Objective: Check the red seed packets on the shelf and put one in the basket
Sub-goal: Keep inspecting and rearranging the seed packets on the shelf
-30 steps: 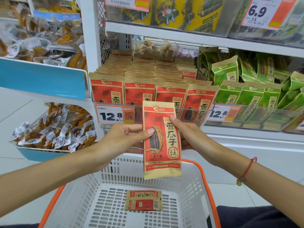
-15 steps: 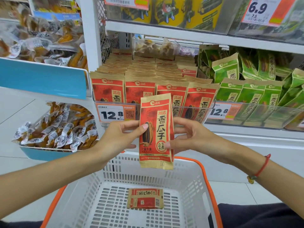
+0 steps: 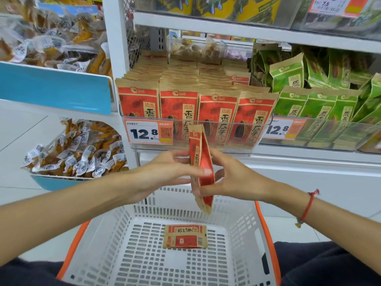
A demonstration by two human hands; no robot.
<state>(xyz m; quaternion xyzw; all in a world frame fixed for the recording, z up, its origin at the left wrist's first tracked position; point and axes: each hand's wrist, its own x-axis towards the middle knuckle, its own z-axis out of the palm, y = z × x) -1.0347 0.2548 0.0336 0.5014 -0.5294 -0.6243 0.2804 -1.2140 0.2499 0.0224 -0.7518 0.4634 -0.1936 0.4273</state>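
Both the left hand [image 3: 165, 172] and right hand [image 3: 233, 178] pinch one red seed packet [image 3: 201, 168] edge-on between them, above the white basket [image 3: 243, 234] holding another packet [image 3: 185, 236].

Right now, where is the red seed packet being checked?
In the head view it is centre frame: the red seed packet is held edge-on between the left hand and right hand, above the basket, below the shelf's red packets.

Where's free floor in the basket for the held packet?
Basket floor is bare left and right of the flat packet lying mid-floor, and in front toward the person. Crowded above: both hands grip the held packet over the far rim.
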